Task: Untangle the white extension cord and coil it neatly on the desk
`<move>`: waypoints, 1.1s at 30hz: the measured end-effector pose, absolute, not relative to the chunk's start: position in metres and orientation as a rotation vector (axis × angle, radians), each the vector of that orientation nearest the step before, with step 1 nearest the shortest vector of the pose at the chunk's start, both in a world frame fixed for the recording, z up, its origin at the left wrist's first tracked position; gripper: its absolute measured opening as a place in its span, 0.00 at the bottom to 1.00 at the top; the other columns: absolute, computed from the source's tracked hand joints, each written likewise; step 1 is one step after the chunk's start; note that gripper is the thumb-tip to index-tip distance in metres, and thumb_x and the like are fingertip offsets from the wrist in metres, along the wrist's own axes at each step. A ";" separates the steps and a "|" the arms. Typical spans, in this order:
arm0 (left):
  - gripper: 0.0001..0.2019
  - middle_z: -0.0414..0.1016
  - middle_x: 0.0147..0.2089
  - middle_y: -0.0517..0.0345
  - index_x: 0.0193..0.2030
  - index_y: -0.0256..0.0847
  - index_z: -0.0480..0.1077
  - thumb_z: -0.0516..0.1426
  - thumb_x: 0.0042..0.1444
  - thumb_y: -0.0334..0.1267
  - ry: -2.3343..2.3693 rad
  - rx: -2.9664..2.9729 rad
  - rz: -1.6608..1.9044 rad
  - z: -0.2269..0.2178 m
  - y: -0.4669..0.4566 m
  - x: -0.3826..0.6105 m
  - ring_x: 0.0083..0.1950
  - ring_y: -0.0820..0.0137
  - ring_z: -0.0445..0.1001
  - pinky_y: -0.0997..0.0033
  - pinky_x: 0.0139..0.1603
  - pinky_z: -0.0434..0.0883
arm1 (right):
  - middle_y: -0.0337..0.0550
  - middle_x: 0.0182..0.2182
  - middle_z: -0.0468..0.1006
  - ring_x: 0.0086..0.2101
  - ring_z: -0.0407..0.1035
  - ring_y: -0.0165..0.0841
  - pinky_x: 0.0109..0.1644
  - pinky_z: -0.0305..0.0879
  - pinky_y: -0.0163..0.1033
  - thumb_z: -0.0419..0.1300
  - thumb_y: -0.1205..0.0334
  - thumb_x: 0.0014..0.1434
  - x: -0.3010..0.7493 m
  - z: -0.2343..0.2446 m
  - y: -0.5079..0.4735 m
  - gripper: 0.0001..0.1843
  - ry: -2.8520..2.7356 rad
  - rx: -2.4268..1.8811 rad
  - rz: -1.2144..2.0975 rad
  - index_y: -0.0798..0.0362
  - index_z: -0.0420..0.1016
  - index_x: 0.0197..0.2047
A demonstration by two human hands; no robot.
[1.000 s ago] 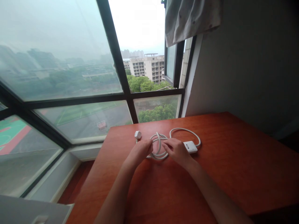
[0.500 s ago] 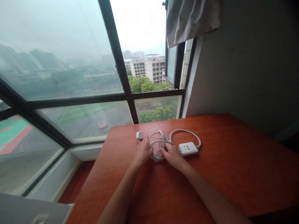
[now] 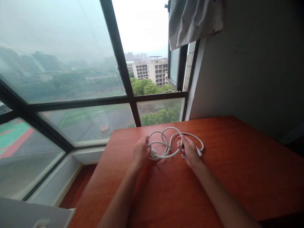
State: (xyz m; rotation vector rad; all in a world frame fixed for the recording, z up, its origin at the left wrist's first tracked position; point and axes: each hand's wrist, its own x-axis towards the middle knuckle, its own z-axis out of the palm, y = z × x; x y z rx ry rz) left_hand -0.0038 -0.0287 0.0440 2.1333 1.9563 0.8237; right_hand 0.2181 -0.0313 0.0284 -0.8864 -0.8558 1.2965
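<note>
A white extension cord (image 3: 166, 142) lies in loose loops near the far edge of a reddish wooden table (image 3: 237, 171). My left hand (image 3: 140, 151) is curled round the left side of the loops, and the plug is hidden under it. My right hand (image 3: 190, 150) rests over the white socket block (image 3: 199, 152) with its fingers closed on a strand of the cord. Only a corner of the block shows past my palm.
A large black-framed window (image 3: 128, 95) stands just beyond the table's far edge. A grey wall (image 3: 249, 63) bounds the right side, with a cloth (image 3: 194, 19) hanging at the top. The floor drops off at the table's left edge.
My right hand moved right, from the coil onto the socket block, and the loops were pulled wider and farther back. My left hand shifted onto the plug end, which no longer shows.
</note>
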 end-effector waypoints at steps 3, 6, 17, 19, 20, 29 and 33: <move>0.18 0.75 0.48 0.47 0.53 0.36 0.68 0.52 0.55 0.26 1.894 2.085 0.861 0.037 -0.024 -0.007 0.46 0.63 0.74 0.68 0.46 0.69 | 0.32 0.19 0.68 0.15 0.50 0.21 0.16 0.42 0.28 0.65 0.43 0.51 0.224 0.031 -0.030 0.21 -0.765 -0.833 1.406 0.53 0.70 0.35; 0.19 0.75 0.47 0.48 0.53 0.37 0.68 0.53 0.54 0.25 1.862 2.079 0.831 0.032 -0.021 -0.010 0.45 0.64 0.74 0.68 0.46 0.69 | 0.31 0.19 0.67 0.15 0.49 0.21 0.16 0.41 0.28 0.66 0.45 0.50 0.229 0.033 -0.029 0.20 -0.715 -0.822 1.451 0.53 0.70 0.35; 0.23 0.74 0.51 0.44 0.57 0.34 0.66 0.52 0.54 0.25 1.850 2.056 0.744 0.024 -0.016 -0.020 0.50 0.62 0.73 0.64 0.53 0.68 | 0.35 0.27 0.71 0.20 0.55 0.22 0.20 0.56 0.27 0.68 0.62 0.48 0.237 0.038 -0.030 0.15 -0.751 -0.712 1.582 0.54 0.73 0.40; 0.24 0.74 0.51 0.45 0.58 0.35 0.65 0.52 0.53 0.24 1.822 2.063 0.769 0.023 -0.015 -0.021 0.50 0.63 0.73 0.64 0.53 0.69 | 0.35 0.27 0.70 0.20 0.55 0.22 0.19 0.56 0.27 0.67 0.63 0.49 0.239 0.036 -0.027 0.13 -0.687 -0.657 1.603 0.53 0.73 0.39; 0.25 0.74 0.51 0.46 0.58 0.36 0.65 0.52 0.52 0.24 1.810 2.066 0.784 0.022 -0.015 -0.020 0.51 0.63 0.73 0.64 0.54 0.69 | 0.35 0.27 0.69 0.20 0.54 0.22 0.18 0.55 0.27 0.67 0.64 0.49 0.240 0.036 -0.025 0.12 -0.654 -0.613 1.618 0.53 0.73 0.39; 0.26 0.72 0.56 0.44 0.60 0.36 0.64 0.51 0.52 0.23 1.782 2.098 0.813 0.023 -0.019 -0.019 0.55 0.61 0.71 0.61 0.58 0.67 | 0.35 0.23 0.62 0.18 0.51 0.24 0.15 0.56 0.24 0.57 0.70 0.58 0.256 0.049 -0.026 0.07 -0.450 -0.372 1.775 0.52 0.72 0.40; 0.25 0.71 0.56 0.44 0.58 0.37 0.67 0.51 0.52 0.23 1.820 2.195 0.770 0.029 -0.022 -0.019 0.56 0.60 0.70 0.61 0.58 0.67 | 0.33 0.22 0.61 0.18 0.50 0.23 0.15 0.56 0.23 0.57 0.71 0.57 0.265 0.051 -0.025 0.09 -0.452 -0.363 1.811 0.53 0.72 0.41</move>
